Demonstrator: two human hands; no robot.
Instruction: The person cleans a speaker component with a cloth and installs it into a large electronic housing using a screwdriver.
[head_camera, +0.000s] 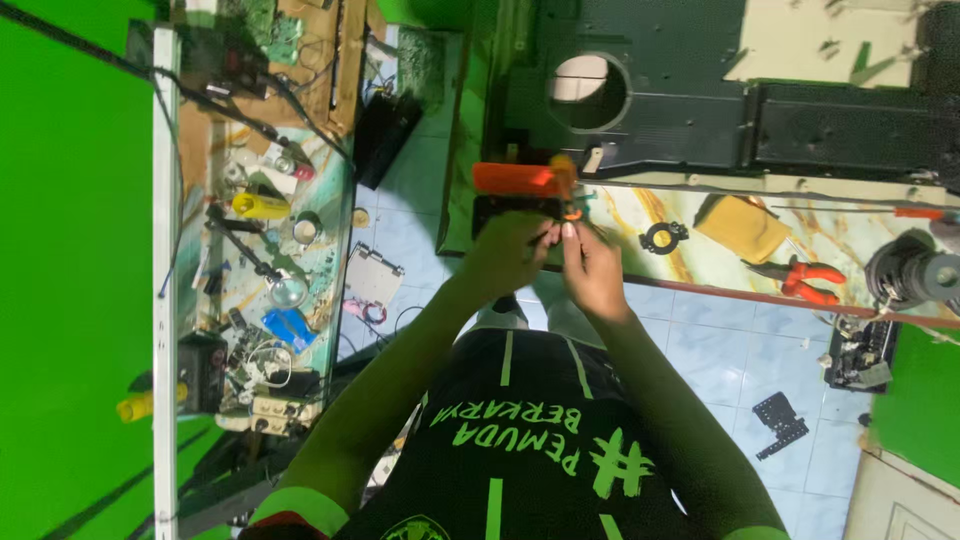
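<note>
Both hands met over the near edge of the worktop (700, 215). Left hand (508, 255) was curled narrow, fingertips pinched on a thin dark tool (548, 236); what kind of tool could not be told. Right hand (592, 268) was also closed narrow, fingers touching a small orange part (572, 211) just ahead of the fingertips; whether it gripped the part or only steadied it could not be told. The two hands were touching or nearly so.

Directly ahead of the hands, an orange cylinder (515, 179) lay on the worktop, its end beside the small part. Beyond that, a large black panel (680, 110) with a round hole.

To the right of the right hand, on the worktop: a black ring (663, 236), then a yellow cloth (742, 228), then red-handled pliers (806, 279), all well apart from the hands.

Far to the left of the left hand, a second, cluttered worktop (330, 215) carried a yellow bottle (259, 206) and a blue item (288, 328). A black bracket (780, 422) lay on the tiled floor (720, 350) to the right.
</note>
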